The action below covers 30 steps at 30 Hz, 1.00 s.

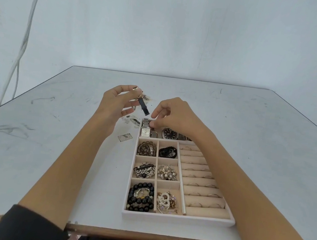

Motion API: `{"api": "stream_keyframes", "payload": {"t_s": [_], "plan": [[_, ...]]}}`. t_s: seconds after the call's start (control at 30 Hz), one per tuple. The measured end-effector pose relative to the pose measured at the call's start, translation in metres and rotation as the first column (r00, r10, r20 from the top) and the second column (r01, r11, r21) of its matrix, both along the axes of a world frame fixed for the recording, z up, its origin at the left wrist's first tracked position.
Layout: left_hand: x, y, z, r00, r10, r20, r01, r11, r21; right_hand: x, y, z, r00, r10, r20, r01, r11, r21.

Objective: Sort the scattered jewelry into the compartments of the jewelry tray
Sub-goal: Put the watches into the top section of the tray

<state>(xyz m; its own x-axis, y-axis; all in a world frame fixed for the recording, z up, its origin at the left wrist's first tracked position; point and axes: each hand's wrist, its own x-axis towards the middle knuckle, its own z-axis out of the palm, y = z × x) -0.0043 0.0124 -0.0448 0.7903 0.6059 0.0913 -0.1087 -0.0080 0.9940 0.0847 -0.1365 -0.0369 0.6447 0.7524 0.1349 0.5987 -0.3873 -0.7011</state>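
The small, likely light gold watch (143, 104) with limp black strap is pinched at its rigid case by the left hand (114, 103).

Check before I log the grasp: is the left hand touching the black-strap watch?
Touching. Head view: left hand pinches the black-strap watch at its top, strap hanging free.

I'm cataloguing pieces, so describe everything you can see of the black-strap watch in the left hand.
The black-strap watch has a slim black band with gold-toned metal at its upper end; the dial is hidden. The left hand pinches that end at the fingertips, so the strap hangs tilted above the table, beyond the far left corner of the jewelry tray.
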Motion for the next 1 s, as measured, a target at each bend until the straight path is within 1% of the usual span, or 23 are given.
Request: {"api": "stream_keyframes", "payload": {"t_s": [0.13, 0.23, 0.33, 0.43, 0.53, 0.63, 0.7, 0.77, 0.93, 1.0], "plan": [[0.0, 0.001, 0.0, 0.999, -0.028, 0.022, 0.029, 0.999, -0.036, 0.004, -0.004, 0.005, 0.999, -0.012, -0.046, 0.015, 0.998, 0.064], [0.0, 0.001, 0.001, 0.997, -0.057, 0.043, 0.06, 0.994, -0.09, 0.003, -0.005, 0.006, 0.991, -0.016, -0.133, 0.028, 0.995, 0.091], [-0.001, 0.0, 0.002, 0.991, -0.109, 0.073, 0.118, 0.983, -0.137, -0.002, -0.004, 0.007, 0.983, -0.015, -0.183, 0.037, 0.992, 0.119], [-0.002, -0.002, 0.003, 0.986, -0.143, 0.086, 0.154, 0.978, -0.141, -0.005, -0.006, 0.01, 0.968, -0.022, -0.248, 0.059, 0.988, 0.142], [-0.002, -0.002, 0.003, 0.982, -0.17, 0.087, 0.18, 0.975, -0.127, 0.0, -0.009, 0.009, 0.932, -0.042, -0.36, 0.124, 0.97, 0.208], [-0.002, -0.004, 0.003, 0.982, -0.181, 0.049, 0.184, 0.981, -0.066, 0.006, -0.01, 0.008, 0.892, -0.034, -0.451, 0.179, 0.942, 0.283], [-0.003, -0.006, 0.002, 0.985, -0.173, -0.008, 0.173, 0.985, 0.022, 0.009, -0.01, 0.007, 0.872, -0.024, -0.489, 0.207, 0.924, 0.323], [-0.003, -0.007, 0.001, 0.985, -0.164, -0.059, 0.169, 0.98, 0.103, 0.01, -0.01, 0.006, 0.859, -0.021, -0.512, 0.231, 0.908, 0.35], [-0.003, -0.01, -0.001, 0.974, -0.169, -0.152, 0.2, 0.956, 0.217, 0.009, -0.011, 0.004, 0.813, 0.026, -0.581, 0.261, 0.876, 0.405], [-0.002, -0.01, -0.002, 0.967, -0.184, -0.178, 0.226, 0.939, 0.258, 0.009, -0.012, 0.004, 0.824, 0.004, -0.566, 0.264, 0.882, 0.391]]}}
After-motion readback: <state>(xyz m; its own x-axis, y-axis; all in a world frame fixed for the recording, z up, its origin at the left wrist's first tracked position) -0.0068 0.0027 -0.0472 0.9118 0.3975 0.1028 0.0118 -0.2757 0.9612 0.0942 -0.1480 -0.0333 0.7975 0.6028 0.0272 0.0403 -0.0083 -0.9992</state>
